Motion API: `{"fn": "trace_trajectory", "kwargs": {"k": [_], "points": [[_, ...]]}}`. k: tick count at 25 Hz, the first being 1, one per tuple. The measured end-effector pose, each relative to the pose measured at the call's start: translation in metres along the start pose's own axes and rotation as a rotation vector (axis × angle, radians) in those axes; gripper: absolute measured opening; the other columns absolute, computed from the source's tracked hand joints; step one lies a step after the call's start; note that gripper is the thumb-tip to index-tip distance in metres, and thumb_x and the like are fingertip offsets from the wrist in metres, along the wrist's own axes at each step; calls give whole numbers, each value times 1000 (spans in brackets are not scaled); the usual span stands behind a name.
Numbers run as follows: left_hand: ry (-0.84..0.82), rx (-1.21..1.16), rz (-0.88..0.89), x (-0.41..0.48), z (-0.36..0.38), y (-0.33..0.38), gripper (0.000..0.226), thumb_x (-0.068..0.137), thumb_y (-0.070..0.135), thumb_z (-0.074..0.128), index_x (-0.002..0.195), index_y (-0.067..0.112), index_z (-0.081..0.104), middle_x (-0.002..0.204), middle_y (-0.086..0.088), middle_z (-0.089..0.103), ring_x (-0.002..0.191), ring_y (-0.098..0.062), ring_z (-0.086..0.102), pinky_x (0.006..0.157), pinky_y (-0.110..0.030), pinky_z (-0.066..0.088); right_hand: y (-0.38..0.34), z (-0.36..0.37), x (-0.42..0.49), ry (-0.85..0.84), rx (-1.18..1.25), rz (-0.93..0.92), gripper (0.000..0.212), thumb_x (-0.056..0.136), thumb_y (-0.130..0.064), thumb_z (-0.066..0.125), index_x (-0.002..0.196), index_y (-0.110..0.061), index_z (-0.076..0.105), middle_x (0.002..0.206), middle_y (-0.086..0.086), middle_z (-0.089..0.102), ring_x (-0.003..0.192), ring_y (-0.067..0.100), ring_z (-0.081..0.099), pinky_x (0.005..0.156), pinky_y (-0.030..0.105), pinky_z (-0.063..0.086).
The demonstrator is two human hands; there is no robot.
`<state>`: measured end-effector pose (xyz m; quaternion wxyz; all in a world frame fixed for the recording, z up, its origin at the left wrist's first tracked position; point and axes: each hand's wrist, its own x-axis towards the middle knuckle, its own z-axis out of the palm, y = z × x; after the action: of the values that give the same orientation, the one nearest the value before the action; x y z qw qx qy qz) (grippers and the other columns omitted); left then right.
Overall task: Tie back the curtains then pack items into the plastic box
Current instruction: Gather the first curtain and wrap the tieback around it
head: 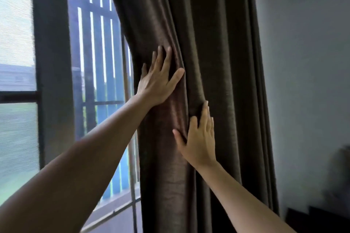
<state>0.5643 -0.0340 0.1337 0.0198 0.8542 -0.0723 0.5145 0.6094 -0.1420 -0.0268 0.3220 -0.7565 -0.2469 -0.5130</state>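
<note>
Facing a tall window (17, 43) on the left, with upright bars (94, 43) beyond the glass. Plain pale wall (303, 43) on the right. Between them, the dark brown curtain (217, 62), hanging full height, drawn off most of the glass and bunched into deep upright folds, left edge bowed inward at mid-height. Low at the right, something dark and blurred, too dim to name.

Both arms stretched forward onto the cloth. Left hand (159, 83) higher, laid flat on the curtain's left edge, fingers spread and straight, tips pushed into a fold. Right hand (198, 142) lower and just to the right, also flat against the folds, fingers straight and close together, thumb out to the left. Hands apart, not touching each other, neither curled round anything: pressing, not gripping.

Judged as the gathering stage of the first step: cloth pushed into a bundle, not yet tied. No tie-back band or hook to be seen, and no plastic box in view. Next move probably calling for both hands to close round the bundle, squeeze it narrower, then hold with one hand while wrapping a band with the other. Packing not yet begun.
</note>
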Motion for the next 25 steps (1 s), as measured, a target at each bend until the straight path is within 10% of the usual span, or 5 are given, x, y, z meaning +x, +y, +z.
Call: {"fn": "trace_trajectory", "kwargs": {"k": [4,7,12,16,25], "points": [[46,-125,51,30,44,18,70,95,56,26,149,26,-7,159,-2,-11,146,-20,-9,116,-47,0,37,7,10,64,31,210,60,81,-54,61,117,-11,39,139,16,42,116,32,55,91,40,50],[62,-172,77,48,74,32,71,94,57,26,149,28,-8,159,-3,-13,146,-20,-11,115,-49,0,59,0,16,75,71,287,76,82,-51,63,134,-8,28,120,6,60,99,28,65,71,34,51],[16,-247,129,79,136,58,69,94,58,23,148,32,-10,158,-3,-18,145,-20,-14,116,-50,-1,120,12,31,151,-230,324,91,74,-64,62,139,-8,31,133,9,51,115,29,56,86,41,48],[19,-256,158,107,190,79,71,93,61,22,147,32,-14,156,-3,-24,144,-20,-21,115,-50,-5,177,25,48,112,-338,376,110,70,-73,57,148,-6,17,156,15,15,144,28,17,116,47,12],[5,-283,180,189,326,126,71,93,59,24,147,32,-13,156,-4,-24,143,-21,-21,115,-51,-5,330,62,100,131,-343,311,113,69,-68,61,149,-4,11,157,17,10,147,27,9,117,44,6]]}}
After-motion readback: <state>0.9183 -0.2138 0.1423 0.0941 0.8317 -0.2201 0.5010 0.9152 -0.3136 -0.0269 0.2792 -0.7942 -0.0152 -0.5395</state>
